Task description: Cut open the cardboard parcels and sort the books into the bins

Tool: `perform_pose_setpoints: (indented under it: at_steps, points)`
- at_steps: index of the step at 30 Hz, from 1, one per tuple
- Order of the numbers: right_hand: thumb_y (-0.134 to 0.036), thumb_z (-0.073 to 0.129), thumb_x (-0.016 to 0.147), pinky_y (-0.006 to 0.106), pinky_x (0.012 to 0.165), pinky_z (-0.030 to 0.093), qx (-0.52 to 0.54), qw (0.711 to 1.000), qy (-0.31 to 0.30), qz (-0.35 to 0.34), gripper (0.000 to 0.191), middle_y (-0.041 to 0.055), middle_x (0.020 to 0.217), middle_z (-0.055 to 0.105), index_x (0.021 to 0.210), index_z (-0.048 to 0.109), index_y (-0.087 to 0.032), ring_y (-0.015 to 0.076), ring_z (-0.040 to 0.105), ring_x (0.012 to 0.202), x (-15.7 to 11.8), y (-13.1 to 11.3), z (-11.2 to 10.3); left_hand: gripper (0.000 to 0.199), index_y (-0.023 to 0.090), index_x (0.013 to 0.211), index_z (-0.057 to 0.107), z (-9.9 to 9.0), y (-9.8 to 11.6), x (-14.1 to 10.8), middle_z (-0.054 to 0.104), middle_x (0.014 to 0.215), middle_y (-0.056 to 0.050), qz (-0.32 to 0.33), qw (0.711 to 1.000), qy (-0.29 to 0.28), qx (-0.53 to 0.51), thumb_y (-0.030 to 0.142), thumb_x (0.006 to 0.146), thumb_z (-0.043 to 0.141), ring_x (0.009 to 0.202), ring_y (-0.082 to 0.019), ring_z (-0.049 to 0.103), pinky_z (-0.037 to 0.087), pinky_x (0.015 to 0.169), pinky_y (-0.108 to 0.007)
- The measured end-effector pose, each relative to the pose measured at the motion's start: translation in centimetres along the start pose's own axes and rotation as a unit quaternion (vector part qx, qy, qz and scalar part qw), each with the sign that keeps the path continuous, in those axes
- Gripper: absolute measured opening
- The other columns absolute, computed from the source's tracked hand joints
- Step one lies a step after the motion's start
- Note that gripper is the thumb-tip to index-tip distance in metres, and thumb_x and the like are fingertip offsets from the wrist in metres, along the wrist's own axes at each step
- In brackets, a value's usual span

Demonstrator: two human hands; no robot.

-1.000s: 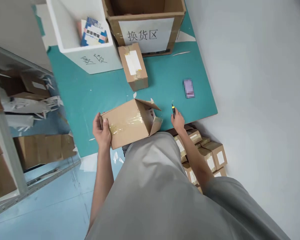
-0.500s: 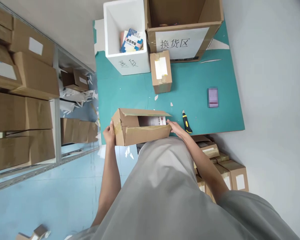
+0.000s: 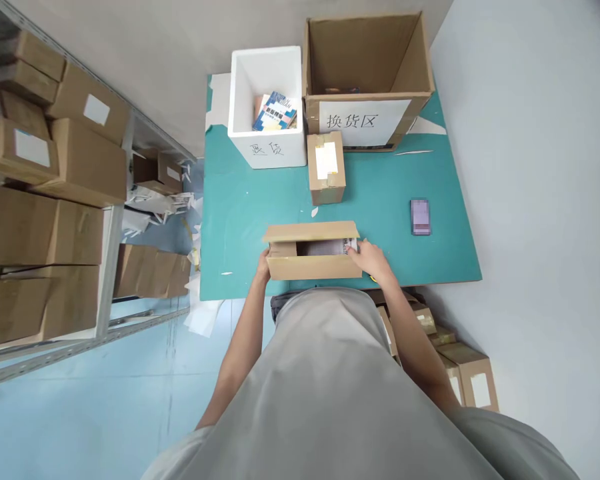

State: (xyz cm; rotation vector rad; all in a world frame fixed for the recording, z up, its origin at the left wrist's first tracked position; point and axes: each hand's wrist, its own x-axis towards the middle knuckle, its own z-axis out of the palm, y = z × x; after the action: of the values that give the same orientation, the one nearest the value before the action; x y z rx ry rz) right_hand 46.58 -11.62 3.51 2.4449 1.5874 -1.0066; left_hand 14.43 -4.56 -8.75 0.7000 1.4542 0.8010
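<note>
"Where's the open box (image 3: 315, 269)?"

"At the near edge of the bench (image 3: 260, 200) — my left grip (image 3: 263, 265) holds its left end."

"And your right grip (image 3: 374, 260)?"

"Its fingers (image 3: 354, 253) reach in at the right end, by the printed thing (image 3: 330, 247). I can't tell if they pinch it."

"How do you do this well?"

"I'd keep the left end still, mind the two flaps (image 3: 310, 231), and go in softly — so nothing bends or rips."

Bright, soft-shadowed light, dim upper-right corner, pixelated purple rectangle (image 3: 421, 217)
</note>
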Motion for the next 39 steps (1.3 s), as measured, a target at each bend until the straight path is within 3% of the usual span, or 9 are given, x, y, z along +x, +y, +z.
perform_pose_setpoints:
  at_steps: [5,9,13,17,22,27,32,37,39]
  points:
    - [-0.050,0.049,0.109,0.037,0.090,0.052,-0.055,0.997,0.032,0.050,0.048,0.0233,0.120,0.077,0.121,0.076,-0.012,0.0348,0.074,0.113,0.6,-1.4,1.1,0.053,0.017,0.106,0.071,-1.2,1.1,-2.5,0.076,0.114,-0.009,0.072,0.995,0.065,-0.009,0.062,0.080,0.080,0.110,-0.022,0.070,0.056,0.090,-0.031]
    - [-0.045,0.054,0.108,0.038,0.090,0.053,-0.073,0.994,0.060,0.058,0.041,0.0243,0.126,0.074,0.119,0.077,-0.013,0.0335,0.074,0.113,0.6,-2.0,1.1,0.049,0.018,0.109,0.077,-2.3,4.0,-5.6,0.076,0.124,-0.013,0.146,0.988,0.016,0.053,0.060,0.085,0.078,0.124,-0.026,0.068,0.050,0.111,-0.040]
    - [-0.037,0.055,0.108,0.037,0.088,0.054,-0.082,0.993,0.065,0.051,0.034,0.0232,0.123,0.075,0.116,0.078,-0.013,0.0332,0.075,0.110,0.5,-1.9,0.9,0.044,0.019,0.111,0.081,-1.0,5.9,-8.4,0.075,0.131,-0.013,0.202,0.965,-0.037,0.162,0.058,0.095,0.070,0.133,-0.030,0.065,0.045,0.118,-0.045]
    - [-0.029,0.055,0.107,0.035,0.086,0.054,-0.077,0.994,0.080,0.022,0.028,0.0194,0.118,0.078,0.117,0.079,-0.017,0.0318,0.076,0.109,0.1,-2.2,0.9,0.050,0.021,0.140,0.071,0.6,5.9,-9.8,0.056,0.160,-0.013,0.281,0.930,-0.030,0.235,0.052,0.102,0.061,0.150,-0.030,0.051,0.038,0.126,-0.045]
    - [-0.035,0.063,0.104,0.034,0.089,0.054,-0.048,0.996,0.067,-0.013,0.026,0.0145,0.122,0.078,0.123,0.075,-0.021,0.0302,0.075,0.112,0.4,-3.5,0.7,0.063,0.029,0.165,0.043,0.9,5.8,-10.2,0.026,0.177,-0.015,0.291,0.901,-0.038,0.318,0.043,0.105,0.056,0.106,-0.021,0.073,0.056,0.101,-0.039]
    - [-0.044,0.067,0.103,0.035,0.089,0.054,-0.073,0.994,0.080,0.003,0.040,0.0201,0.128,0.073,0.130,0.068,-0.014,0.0320,0.075,0.114,1.2,-4.3,0.7,0.086,0.035,0.171,0.027,1.1,6.6,-11.2,0.017,0.179,-0.014,0.282,0.876,-0.039,0.390,0.017,0.092,0.056,0.066,-0.008,0.061,0.058,0.077,-0.032]
    - [-0.042,0.070,0.102,0.037,0.089,0.055,-0.096,0.993,0.065,-0.024,0.036,0.0220,0.122,0.074,0.121,0.071,-0.012,0.0336,0.075,0.112,1.2,-4.8,1.3,0.097,0.036,0.170,0.027,1.4,6.7,-11.9,0.013,0.180,-0.010,0.279,0.874,-0.034,0.397,0.010,0.081,0.056,0.062,-0.006,0.058,0.058,0.077,-0.032]
    - [-0.040,0.062,0.106,0.035,0.086,0.056,-0.081,0.986,0.139,0.034,0.044,0.0267,0.131,0.069,0.136,0.061,-0.008,0.0321,0.075,0.113,1.5,-3.9,1.0,0.095,0.037,0.170,0.029,1.7,6.4,-12.1,0.013,0.180,-0.008,0.279,0.875,-0.023,0.396,0.009,0.082,0.054,0.063,-0.007,0.059,0.058,0.077,-0.033]
    - [-0.039,0.061,0.107,0.034,0.087,0.055,-0.082,0.989,0.120,0.033,0.039,0.0265,0.130,0.069,0.132,0.063,-0.008,0.0317,0.075,0.113,1.7,-3.3,0.8,0.095,0.037,0.170,0.029,1.8,6.2,-12.1,0.013,0.180,-0.008,0.280,0.875,-0.018,0.395,0.009,0.082,0.053,0.063,-0.008,0.059,0.058,0.077,-0.033]
